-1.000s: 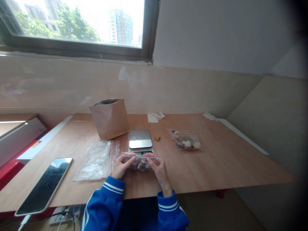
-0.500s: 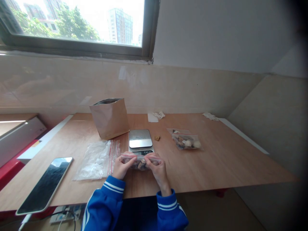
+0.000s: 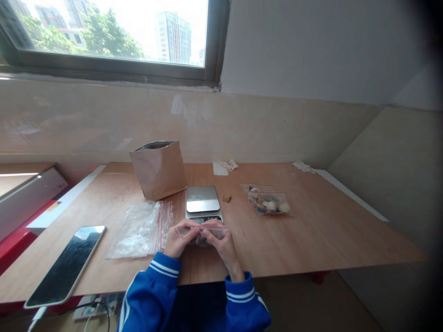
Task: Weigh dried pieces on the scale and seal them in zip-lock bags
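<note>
Pinching from both ends, the left hand (image 3: 179,239) and the right hand (image 3: 218,240) have the small zip bag (image 3: 201,233) between them, fingers closed on its top strip, just above the near edge of the wooden table (image 3: 311,240). Dark and pale bits show through the plastic (too small to tell what they are). Right behind the bag sits the kitchen scale (image 3: 202,203), with a small crumb (image 3: 226,198) beside it. A pile of empty zip bags (image 3: 140,228) lies to the left, a phone (image 3: 65,263) further left. A brown paper pouch (image 3: 158,169) stands open behind, and a second filled bag (image 3: 269,203) lies off to the right.
</note>
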The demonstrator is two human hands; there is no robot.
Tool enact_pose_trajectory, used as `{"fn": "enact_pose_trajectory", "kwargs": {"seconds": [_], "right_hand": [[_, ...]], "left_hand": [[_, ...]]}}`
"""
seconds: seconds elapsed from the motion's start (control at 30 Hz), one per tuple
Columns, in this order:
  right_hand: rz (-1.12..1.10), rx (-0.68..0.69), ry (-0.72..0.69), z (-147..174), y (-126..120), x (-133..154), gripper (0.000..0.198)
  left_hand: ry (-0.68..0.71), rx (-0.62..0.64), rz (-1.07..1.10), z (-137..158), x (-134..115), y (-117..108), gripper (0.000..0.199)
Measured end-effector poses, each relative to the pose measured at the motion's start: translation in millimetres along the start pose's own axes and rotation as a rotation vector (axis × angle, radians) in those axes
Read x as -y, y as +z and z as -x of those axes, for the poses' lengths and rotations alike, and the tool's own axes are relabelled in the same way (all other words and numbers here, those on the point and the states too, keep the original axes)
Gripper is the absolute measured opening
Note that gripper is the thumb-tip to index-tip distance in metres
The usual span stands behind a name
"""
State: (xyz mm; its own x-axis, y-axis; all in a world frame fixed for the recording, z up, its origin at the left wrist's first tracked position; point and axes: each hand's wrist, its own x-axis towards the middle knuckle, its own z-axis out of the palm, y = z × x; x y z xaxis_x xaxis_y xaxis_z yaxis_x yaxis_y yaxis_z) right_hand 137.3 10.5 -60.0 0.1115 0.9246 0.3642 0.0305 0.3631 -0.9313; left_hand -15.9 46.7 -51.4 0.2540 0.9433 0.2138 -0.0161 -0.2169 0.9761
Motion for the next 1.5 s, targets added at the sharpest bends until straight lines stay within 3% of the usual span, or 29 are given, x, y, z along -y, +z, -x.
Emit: {"fn": "enact_pose_trajectory", "kwargs": {"seconds": [0.43, 0.57, 0.83, 1.0, 1.17, 1.33, 1.5], "right_hand": [[0.047, -0.203, -0.007, 1, 12, -7, 0.01], [0.01, -0.206, 0.024, 2, 13, -6, 0.01], [-0.122, -0.211, 0.132, 3, -2, -7, 0.023], [-0.137, -0.134, 0.168, 6, -17, -6, 0.032], [-0.059, -0.197, 0.185, 7, -26, -6, 0.038], [0.059, -0.29, 0.167, 7, -30, -7, 0.043], [0.09, -0.229, 0.146, 8, -47, -8, 0.05]], "left_hand": [[0.073, -0.07, -0.123, 3, 0, 2, 0.02], [0.074, -0.087, -0.119, 3, 1, 2, 0.019], [-0.075, 0.056, 0.0, 4, 1, 2, 0.027], [-0.149, 0.005, -0.018, 6, 7, -4, 0.037], [-0.175, -0.044, -0.033, 5, 6, -5, 0.043], [-0.206, 0.051, 0.031, 6, -2, 0, 0.049], [-0.295, -0.007, -0.056, 7, -4, 1, 0.064]]}}
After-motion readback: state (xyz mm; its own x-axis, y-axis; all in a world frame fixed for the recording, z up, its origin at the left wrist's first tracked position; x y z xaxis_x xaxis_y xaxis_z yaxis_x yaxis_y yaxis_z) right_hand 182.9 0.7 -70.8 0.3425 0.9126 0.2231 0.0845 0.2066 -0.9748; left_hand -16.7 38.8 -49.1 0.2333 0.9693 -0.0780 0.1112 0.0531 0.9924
